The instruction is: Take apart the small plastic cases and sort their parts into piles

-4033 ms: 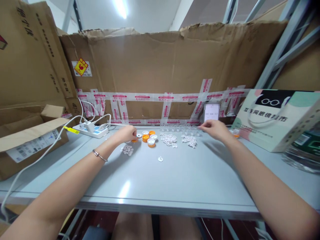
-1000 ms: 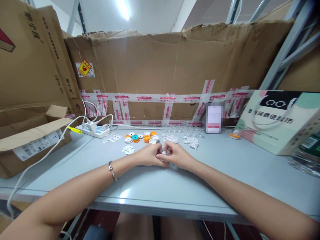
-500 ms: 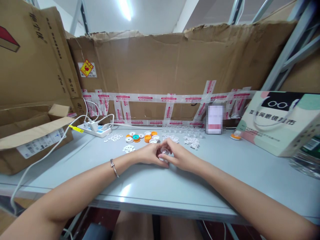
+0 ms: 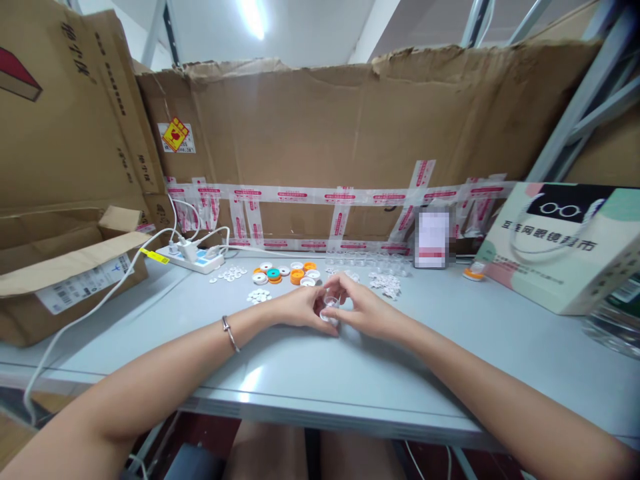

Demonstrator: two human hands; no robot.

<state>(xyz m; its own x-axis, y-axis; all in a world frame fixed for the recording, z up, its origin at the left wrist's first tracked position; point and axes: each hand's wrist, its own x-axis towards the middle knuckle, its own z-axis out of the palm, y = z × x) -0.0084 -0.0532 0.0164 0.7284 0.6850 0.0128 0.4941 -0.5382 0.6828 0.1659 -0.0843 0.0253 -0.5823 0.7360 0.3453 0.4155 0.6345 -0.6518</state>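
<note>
Near the middle of the grey table (image 4: 280, 360), a small clear round container (image 4: 330, 308) sits between both hands. My left hand (image 4: 305, 309) curls around its left side, thumb at the front. From the right, my right hand (image 4: 361, 308) grips the container with thumb and fingers. Just behind the hands are orange, white and teal round caps (image 4: 297, 274). White discs (image 4: 259, 296) lie to the left of them, and a pile of small clear-white pieces (image 4: 386, 285) lies to the right. What the container holds is too small to tell.
A power strip (image 4: 200, 261) with white cables and an open cardboard box (image 4: 30, 287) are at the left. Clear cups (image 4: 370, 260) line the back beside a phone (image 4: 431, 239). At the right stand a printed box (image 4: 555, 267) and a clear bottle (image 4: 617, 320).
The fingers of my right hand have opened slightly and shifted a little right, so more of the clear container shows. The camera view has shifted slightly.
</note>
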